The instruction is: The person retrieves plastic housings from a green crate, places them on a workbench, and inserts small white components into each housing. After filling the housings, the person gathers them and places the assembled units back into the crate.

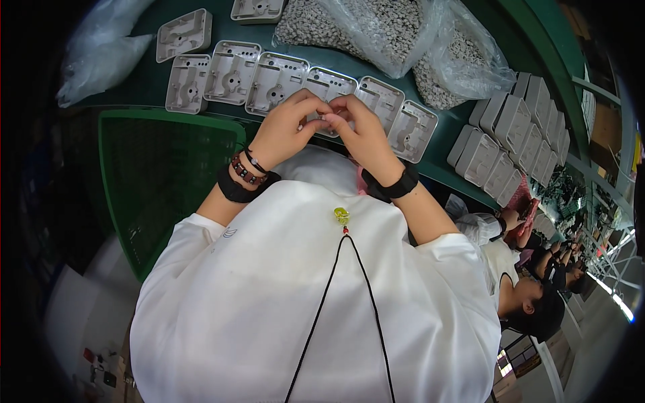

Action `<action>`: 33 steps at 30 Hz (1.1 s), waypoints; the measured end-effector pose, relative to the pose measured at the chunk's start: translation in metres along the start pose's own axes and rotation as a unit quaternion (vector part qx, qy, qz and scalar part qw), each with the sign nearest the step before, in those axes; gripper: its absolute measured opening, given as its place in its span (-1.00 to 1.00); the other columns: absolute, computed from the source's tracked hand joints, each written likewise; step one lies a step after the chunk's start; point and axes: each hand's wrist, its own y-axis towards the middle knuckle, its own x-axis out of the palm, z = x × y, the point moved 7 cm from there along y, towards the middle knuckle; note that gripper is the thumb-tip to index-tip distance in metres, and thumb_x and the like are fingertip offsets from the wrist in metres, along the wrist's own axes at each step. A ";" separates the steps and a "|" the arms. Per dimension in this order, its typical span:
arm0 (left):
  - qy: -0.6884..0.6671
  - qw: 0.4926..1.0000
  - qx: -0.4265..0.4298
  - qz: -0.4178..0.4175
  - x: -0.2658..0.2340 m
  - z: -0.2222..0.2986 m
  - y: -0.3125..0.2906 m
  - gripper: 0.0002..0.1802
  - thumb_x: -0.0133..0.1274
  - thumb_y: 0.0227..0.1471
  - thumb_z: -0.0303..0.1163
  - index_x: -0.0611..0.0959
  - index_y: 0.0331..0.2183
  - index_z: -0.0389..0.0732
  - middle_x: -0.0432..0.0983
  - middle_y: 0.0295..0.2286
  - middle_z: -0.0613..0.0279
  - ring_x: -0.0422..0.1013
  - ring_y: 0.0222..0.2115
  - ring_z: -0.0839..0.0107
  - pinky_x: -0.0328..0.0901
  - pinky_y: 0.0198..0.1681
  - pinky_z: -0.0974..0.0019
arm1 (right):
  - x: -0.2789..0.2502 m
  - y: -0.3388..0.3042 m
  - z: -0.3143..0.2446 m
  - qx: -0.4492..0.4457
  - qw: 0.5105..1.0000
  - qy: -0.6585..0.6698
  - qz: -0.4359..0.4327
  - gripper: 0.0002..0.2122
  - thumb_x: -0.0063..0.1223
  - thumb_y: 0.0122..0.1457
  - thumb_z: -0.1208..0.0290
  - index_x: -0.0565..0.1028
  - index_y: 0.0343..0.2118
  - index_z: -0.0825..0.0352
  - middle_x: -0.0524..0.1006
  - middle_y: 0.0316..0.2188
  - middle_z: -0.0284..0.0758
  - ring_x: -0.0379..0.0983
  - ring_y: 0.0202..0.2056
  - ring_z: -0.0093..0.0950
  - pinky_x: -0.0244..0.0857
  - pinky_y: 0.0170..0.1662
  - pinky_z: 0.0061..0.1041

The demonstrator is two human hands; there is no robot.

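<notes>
My left hand (287,127) and my right hand (364,131) meet above the near edge of the table, fingertips pinched together. Whatever they pinch is tiny and mostly covered by the fingers, so I cannot make out its kind. Just beyond and partly beneath them lies a row of light grey moulded housings (277,83), open side up, with ribs, round bosses and small holes inside. One grey housing (330,83) is partly covered by my hands. To the right of my right hand sits another housing (412,131) of the same shape.
Clear plastic bags of small grey parts (349,30) lie at the back of the green table. Stacked grey housings (514,127) stand at the right. An open green crate (168,117) is at the left, below a clear plastic bag (104,64). Another person (524,295) is at the right.
</notes>
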 end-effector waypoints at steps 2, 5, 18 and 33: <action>0.029 0.999 0.042 0.016 -0.005 0.009 -0.002 -0.77 0.04 -0.17 -0.46 0.47 -0.34 -0.18 0.42 -0.46 0.27 0.31 -0.60 0.43 0.22 -0.52 0.42 | 0.005 0.000 0.006 0.057 0.994 0.093 -0.011 -0.89 -0.06 0.04 0.56 0.39 -0.34 0.43 0.44 -0.34 -0.24 0.42 -0.39 -0.45 0.28 -0.30 -0.56; -0.023 0.999 -0.017 0.034 -0.012 0.003 -0.002 -0.77 0.07 -0.20 -0.45 0.46 -0.37 -0.19 0.40 -0.47 0.29 0.31 -0.61 0.43 0.22 -0.54 0.43 | 0.009 -0.001 0.008 0.103 0.947 0.300 -0.052 -0.89 -0.07 0.07 0.55 0.38 -0.36 0.47 0.45 -0.35 -0.27 0.42 -0.34 -0.53 0.30 -0.27 -0.62; -0.016 0.994 -0.034 0.098 -0.032 -0.031 -0.014 -0.82 0.06 -0.13 -0.36 0.47 -0.42 -0.22 0.42 -0.55 0.22 0.31 -0.64 0.38 0.21 -0.55 0.44 | -0.001 0.033 -0.001 -0.031 0.997 -0.034 -0.067 -0.95 0.07 -0.07 0.54 0.46 -0.52 0.35 0.44 -0.42 -0.34 0.38 -0.38 -0.49 0.25 -0.35 -0.56; -0.256 0.947 -0.145 0.131 -0.063 -0.062 -0.027 -0.78 -0.22 0.09 -0.27 0.39 -0.34 -0.23 0.24 -0.70 0.35 0.13 -0.73 0.57 0.08 -0.64 0.52 | 0.009 0.075 0.053 -0.243 0.807 -0.538 -0.006 -0.92 0.13 -0.25 0.41 0.51 -0.60 0.19 0.36 -0.26 -0.42 0.23 -0.19 -0.42 0.11 -0.16 -0.46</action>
